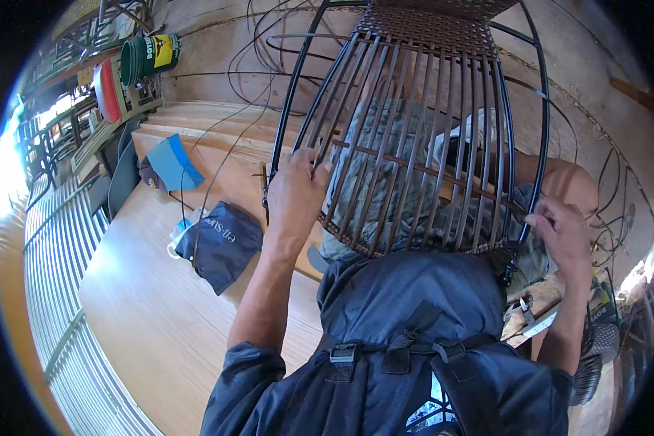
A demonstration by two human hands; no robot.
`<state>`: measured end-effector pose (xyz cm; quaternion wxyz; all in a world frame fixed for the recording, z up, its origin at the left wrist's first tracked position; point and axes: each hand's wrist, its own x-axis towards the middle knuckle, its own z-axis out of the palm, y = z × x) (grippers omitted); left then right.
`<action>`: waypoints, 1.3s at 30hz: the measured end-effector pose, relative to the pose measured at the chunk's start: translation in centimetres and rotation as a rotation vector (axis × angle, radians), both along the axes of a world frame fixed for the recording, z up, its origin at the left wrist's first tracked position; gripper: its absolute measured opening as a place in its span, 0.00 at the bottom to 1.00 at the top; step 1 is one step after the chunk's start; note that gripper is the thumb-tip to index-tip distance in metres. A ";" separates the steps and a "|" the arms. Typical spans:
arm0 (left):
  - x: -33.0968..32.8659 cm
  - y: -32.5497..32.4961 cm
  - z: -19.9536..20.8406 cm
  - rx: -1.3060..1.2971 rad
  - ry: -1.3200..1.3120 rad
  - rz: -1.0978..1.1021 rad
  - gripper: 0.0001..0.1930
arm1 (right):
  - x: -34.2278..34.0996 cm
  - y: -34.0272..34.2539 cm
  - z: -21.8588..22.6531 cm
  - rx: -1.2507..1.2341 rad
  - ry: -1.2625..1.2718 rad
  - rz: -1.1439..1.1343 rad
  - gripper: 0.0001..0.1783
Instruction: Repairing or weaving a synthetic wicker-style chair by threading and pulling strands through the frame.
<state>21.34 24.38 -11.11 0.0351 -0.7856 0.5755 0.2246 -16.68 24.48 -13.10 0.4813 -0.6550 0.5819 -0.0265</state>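
A wicker frame point(544, 116) fills the upper centre of the frame of view, its lower edge against the person's body. The left hand point(298, 190) is curled over its left side, seemingly gripping a rod there. The right hand point(559, 232), at centre right, has thumb and forefinger drawn together by the end of a cross strand point(407, 163); whether they pinch it I cannot tell at this angle.

As for progress, the band point(429, 36) at the top is closely woven, and the bottom rim point(349, 236) looks wrapped. Between them, the long strips point(332, 89) stand open, crossed by that one strand, so most of this stretch appears unwoven.
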 end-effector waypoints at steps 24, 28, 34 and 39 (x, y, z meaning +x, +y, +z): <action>6.5 -3.3 -2.1 -0.210 -0.049 -0.540 0.14 | 5.0 -1.3 1.2 -0.131 0.364 0.154 0.10; 7.8 -4.4 -0.3 -0.046 0.122 -0.577 0.11 | 9.7 -5.1 1.5 -0.532 0.101 0.130 0.15; 8.5 -2.7 -1.8 -0.147 0.065 -0.694 0.07 | 22.7 -6.4 -1.4 -0.280 -0.195 0.402 0.19; 6.6 -5.4 3.6 -0.098 0.084 -0.688 0.10 | 28.2 -5.8 -4.8 -0.267 -0.459 0.372 0.18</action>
